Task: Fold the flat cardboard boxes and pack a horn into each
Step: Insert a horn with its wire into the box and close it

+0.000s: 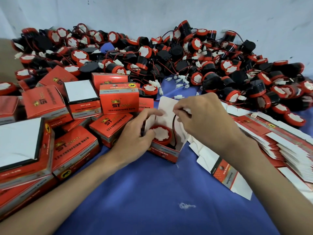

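Note:
An open red cardboard box stands on the blue cloth at the centre, its white lid flap raised. Inside it sits a red and black horn with its white face up. My left hand grips the box's left side, thumb on the horn's rim. My right hand pinches the horn's black wire and white connector above the box. A large heap of loose horns lies behind. Flat unfolded boxes are stacked at the right.
Several folded red boxes pile up at the left, some closed, some with white flaps showing. One flat box lies under my right forearm. The blue cloth covers the surface, and a pale wall rises behind the heap.

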Available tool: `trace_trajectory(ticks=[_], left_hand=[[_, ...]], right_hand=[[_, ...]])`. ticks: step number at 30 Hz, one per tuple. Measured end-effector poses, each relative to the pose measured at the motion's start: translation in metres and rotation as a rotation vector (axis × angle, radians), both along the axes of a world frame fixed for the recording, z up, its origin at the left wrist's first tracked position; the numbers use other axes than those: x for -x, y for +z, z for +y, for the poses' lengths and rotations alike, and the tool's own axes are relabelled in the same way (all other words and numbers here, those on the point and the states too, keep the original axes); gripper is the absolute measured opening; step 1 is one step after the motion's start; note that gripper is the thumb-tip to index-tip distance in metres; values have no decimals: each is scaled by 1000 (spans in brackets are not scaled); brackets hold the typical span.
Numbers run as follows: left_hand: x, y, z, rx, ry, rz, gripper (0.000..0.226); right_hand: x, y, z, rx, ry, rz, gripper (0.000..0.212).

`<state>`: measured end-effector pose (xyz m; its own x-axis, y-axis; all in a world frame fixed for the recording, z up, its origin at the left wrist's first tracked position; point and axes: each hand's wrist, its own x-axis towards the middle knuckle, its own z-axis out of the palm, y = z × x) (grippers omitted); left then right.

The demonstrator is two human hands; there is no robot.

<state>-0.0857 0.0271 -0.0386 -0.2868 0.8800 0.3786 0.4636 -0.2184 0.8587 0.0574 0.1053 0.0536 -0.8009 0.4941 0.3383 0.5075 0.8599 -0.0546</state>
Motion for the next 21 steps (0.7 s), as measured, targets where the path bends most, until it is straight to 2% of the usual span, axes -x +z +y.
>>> trace_trajectory(ticks=[2, 4, 7, 9, 10, 12, 16, 21], left_hand=[[1, 1, 0, 8, -24, -84, 45], [3, 1, 0, 18, -51, -156, 47], [7, 2, 0, 54, -114, -217, 52], [8, 2, 1, 82, -161, -228, 55], [7, 1, 1, 92, -181, -223, 57], [6, 1, 2, 104, -204, -207, 59], [5, 3, 3, 111, -187, -145, 66], [5, 1, 3, 76, -169, -134, 68]], right_hand=[[-2, 2, -1, -141, -76, -109, 22], [-4, 1, -6, -171, -130, -125, 15], [0, -9, -5, -157, -154, -112, 28], [7, -19, -3, -158, -84, -91, 36], [10, -22, -7, -112, -31, -59, 41], [16, -31, -10, -19, 33, -61, 8], [17, -41, -15, 58, 44, -24, 24], [12, -38, -6, 148, 161, -150, 32]])
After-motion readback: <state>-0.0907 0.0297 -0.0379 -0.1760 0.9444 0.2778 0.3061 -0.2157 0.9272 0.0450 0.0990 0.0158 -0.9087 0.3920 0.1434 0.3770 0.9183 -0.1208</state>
